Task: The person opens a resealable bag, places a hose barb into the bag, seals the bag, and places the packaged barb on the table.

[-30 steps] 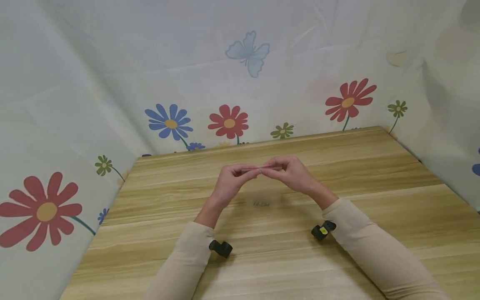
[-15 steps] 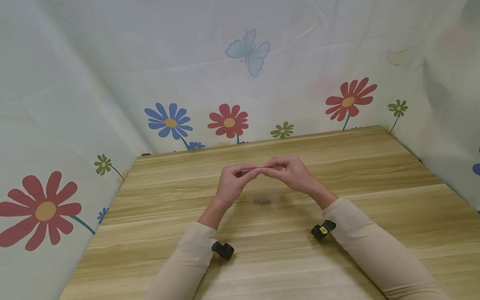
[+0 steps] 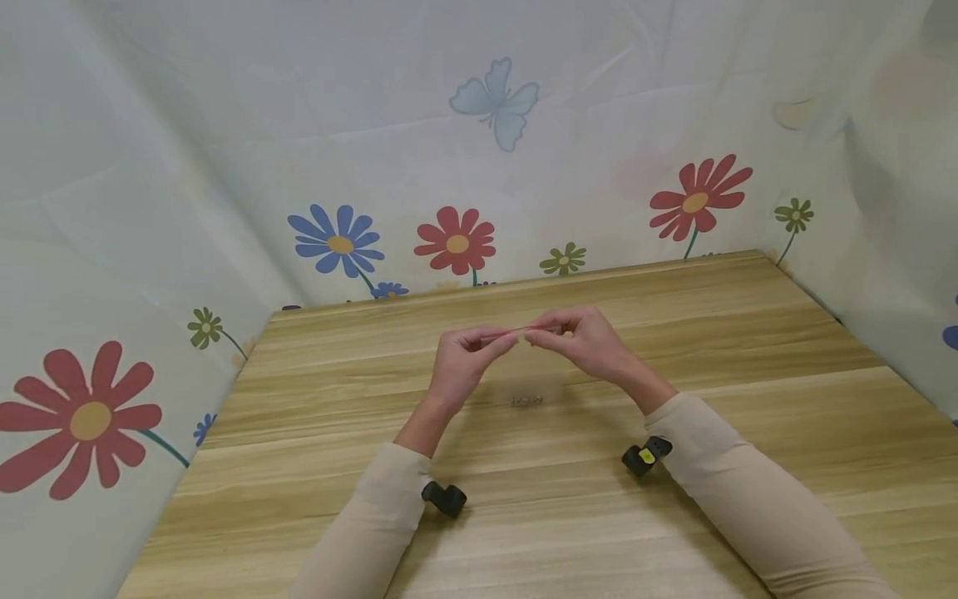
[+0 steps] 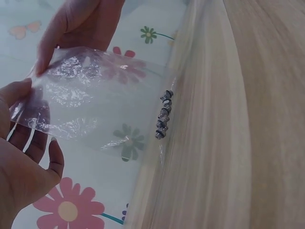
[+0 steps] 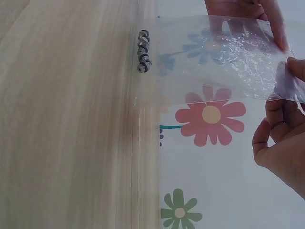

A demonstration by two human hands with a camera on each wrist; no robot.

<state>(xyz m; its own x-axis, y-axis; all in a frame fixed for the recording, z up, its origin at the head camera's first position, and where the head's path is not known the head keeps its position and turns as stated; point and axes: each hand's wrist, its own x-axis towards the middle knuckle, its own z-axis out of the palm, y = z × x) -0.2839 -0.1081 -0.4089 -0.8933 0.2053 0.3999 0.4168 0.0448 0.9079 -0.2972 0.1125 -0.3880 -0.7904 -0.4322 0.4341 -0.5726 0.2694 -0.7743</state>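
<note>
A clear plastic bag [image 4: 95, 102] hangs by its top edge between my two hands, above the table. My left hand [image 3: 458, 366] pinches one side of that edge between thumb and fingers. On the other side, my right hand [image 3: 587, 345] pinches it the same way, the two thumb tips close together. A thin pinkish line runs along the edge between them. Several small metal pieces with dark rings, like little bolts or fittings [image 5: 143, 51], lie in a row along the bag's bottom. The wrist views show the film wrinkled and shiny near the fingers.
A wood-grain table [image 3: 554, 516] spreads beneath both arms. Behind it and along the sides hangs a white curtain [image 3: 389, 100] printed with flowers and a butterfly. A small black camera [image 3: 445, 499] sits at the left cuff, another black camera [image 3: 644, 457] at the right.
The thumb tips have drawn slightly apart, and my right hand sits a touch higher. The metal pieces at the bag's bottom have shifted a little to the right and up.
</note>
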